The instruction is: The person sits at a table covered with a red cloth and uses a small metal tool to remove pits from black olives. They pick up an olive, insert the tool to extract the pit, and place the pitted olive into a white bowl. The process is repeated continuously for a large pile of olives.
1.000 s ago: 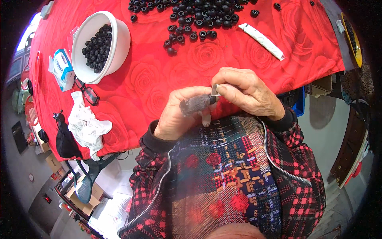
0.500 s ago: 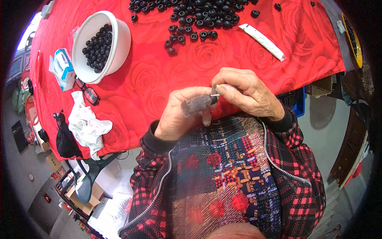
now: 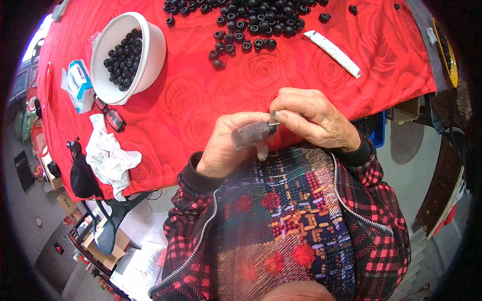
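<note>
My left hand [image 3: 219,149] is closed, and a worn grey cover [image 3: 251,135] wraps one of its fingers. Pinched in its fingertips is a small black knob-like part [image 3: 272,129], mostly hidden by the fingers. Thumb and fingers of my right hand [image 3: 324,122] grip a small flat metal blade [image 3: 273,118], whose lower edge lies close against the black part; whether they touch I cannot tell. Both hands meet just over the table's near edge. Beyond them, many similar black parts [image 3: 260,24] lie heaped on the red cloth.
A white bowl [image 3: 156,52] with more black parts stands at the left. Near it are a blue-and-white packet [image 3: 78,85], black-framed glasses [image 3: 116,120], a crumpled white cloth [image 3: 111,159] and a black item [image 3: 83,173]. A long white packet [image 3: 333,54] lies right; a yellow-rimmed container [image 3: 452,62] is beyond.
Both hands have shifted slightly to the right. The blade in my right hand has turned, so its flat face shows more beside the black part.
</note>
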Demonstrator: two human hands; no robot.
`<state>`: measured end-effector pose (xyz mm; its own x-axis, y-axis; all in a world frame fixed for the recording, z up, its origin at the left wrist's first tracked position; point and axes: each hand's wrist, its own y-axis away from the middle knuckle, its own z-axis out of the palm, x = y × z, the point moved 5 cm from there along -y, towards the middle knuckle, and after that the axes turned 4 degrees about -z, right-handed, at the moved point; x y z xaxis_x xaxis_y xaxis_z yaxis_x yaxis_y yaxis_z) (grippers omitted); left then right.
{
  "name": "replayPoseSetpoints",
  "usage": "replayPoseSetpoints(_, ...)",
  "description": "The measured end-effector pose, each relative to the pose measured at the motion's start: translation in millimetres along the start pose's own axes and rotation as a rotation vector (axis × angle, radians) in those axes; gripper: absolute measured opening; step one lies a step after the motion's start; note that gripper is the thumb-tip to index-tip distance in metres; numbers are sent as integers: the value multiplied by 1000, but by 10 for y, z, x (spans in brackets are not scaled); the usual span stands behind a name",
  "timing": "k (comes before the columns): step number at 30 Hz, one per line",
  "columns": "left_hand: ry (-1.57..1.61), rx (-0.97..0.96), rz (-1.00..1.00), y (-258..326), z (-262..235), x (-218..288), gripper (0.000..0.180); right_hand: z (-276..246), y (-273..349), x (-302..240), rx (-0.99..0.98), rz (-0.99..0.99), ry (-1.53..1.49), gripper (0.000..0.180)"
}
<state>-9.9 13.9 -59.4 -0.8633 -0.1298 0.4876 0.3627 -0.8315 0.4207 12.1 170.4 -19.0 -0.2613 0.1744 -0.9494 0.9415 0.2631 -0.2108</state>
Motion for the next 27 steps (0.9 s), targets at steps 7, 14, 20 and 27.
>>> replayPoseSetpoints(7, -116, 107, 107, -3, -24, 129, 25, 26, -12, -51, -94, -15, 27, 11)
replayPoseSetpoints(14, -52, 150, 45, -4, -4, 119, 32, -50, -69, -187, 161, -74, 178, 29)
replayPoseSetpoints(20, 60, -62, 54, -19, 73, 67, 23, 88, -98, -290, 304, -379, 454, 30)
replayPoseSetpoints(27, 197, 10, 10, -19, 50, 13, 20, 165, -103, -356, 334, -446, 453, 33)
